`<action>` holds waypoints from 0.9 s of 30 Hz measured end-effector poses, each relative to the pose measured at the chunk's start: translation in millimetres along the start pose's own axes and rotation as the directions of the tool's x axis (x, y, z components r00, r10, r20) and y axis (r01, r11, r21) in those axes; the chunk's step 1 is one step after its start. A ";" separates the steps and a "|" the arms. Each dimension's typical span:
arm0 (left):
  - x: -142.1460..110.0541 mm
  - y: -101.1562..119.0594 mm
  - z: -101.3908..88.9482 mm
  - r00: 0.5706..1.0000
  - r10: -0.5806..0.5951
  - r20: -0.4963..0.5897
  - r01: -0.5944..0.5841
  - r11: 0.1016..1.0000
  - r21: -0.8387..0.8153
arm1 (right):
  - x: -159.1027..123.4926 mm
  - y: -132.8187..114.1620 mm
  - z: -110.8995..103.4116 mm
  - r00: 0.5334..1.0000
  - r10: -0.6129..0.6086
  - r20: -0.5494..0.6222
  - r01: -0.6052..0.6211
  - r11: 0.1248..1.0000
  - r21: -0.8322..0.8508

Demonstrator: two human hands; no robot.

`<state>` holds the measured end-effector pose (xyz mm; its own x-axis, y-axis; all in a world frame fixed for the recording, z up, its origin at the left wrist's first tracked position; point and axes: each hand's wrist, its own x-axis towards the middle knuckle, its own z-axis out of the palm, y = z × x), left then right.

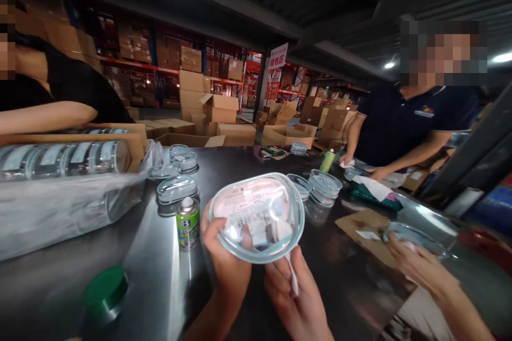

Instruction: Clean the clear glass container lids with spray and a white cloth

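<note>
My left hand (224, 256) grips a clear glass container (258, 216), tilted so its bottom faces me; a paper label shows on the glass. My right hand (298, 298) is closed just below the container, pinching a thin white tool (291, 272) whose tip reaches the glass by the label. A green-labelled spray can (188, 221) stands upright on the dark metal table (160, 277), just left of my left hand.
A green cap (106, 287) lies near left. Several glass containers (325, 186) stand mid-table, and plastic-wrapped jars (60, 160) at left. Another person's hand (412, 264) works at right on a glass dish; two more people stand at left and right. Cardboard boxes (220, 109) stand behind.
</note>
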<state>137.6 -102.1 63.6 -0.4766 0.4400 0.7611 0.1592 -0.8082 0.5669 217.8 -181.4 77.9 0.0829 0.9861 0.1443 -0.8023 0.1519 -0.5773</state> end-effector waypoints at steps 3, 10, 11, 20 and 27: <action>-3.4 -0.5 -1.2 0.987 -0.153 0.041 0.155 0.988 -0.025 | 0.6 -0.8 3.1 0.998 0.018 0.054 -0.019 1.000 0.024; -1.6 6.5 -1.5 0.971 -0.231 0.065 0.235 0.969 -0.070 | -1.7 2.8 -0.6 0.984 0.042 0.170 -0.047 0.999 0.020; -1.5 5.8 -1.4 0.971 -0.228 0.074 0.234 0.968 -0.088 | -2.1 3.1 -3.8 0.981 0.053 0.188 -0.054 0.999 0.001; 7.5 -11.4 -7.6 0.979 -0.203 0.025 0.204 0.979 0.000 | -17.8 -51.0 -28.4 0.998 0.055 0.034 0.005 0.458 -0.889; 27.4 -26.4 -9.6 0.712 -0.627 0.317 0.698 0.680 -0.223 | -10.4 -59.8 -30.7 0.808 -0.568 -0.154 0.320 0.644 -0.695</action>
<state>112.0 -72.6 66.5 -0.1645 0.9439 0.2865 -0.4172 -0.3298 0.8469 283.0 -198.6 86.3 0.6141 0.7212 0.3207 -0.0789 0.4604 -0.8842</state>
